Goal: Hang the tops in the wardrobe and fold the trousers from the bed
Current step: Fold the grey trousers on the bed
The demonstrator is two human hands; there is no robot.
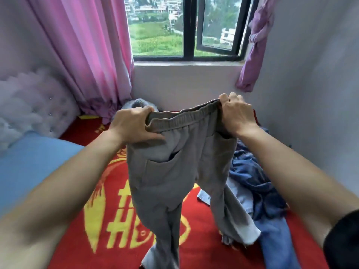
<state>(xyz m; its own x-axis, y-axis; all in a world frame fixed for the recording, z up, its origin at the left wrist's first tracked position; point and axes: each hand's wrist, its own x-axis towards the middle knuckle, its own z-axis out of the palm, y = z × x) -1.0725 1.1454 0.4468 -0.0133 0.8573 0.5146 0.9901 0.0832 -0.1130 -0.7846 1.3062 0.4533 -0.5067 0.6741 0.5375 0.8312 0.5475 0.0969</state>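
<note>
Trousers [174, 171], grey and elastic-waisted, hang above the red bedspread [198, 245], the left hand [134, 125] and right hand [236, 115] each pinching a waistband corner with curled fingers, seemingly so the legs drop straight for folding, denim heap [260, 187] beside them

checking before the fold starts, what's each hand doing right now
Left hand: closed, fingers gripping the waistband of the grey trousers.
Right hand: closed, gripping the other end of the same waistband.
</note>
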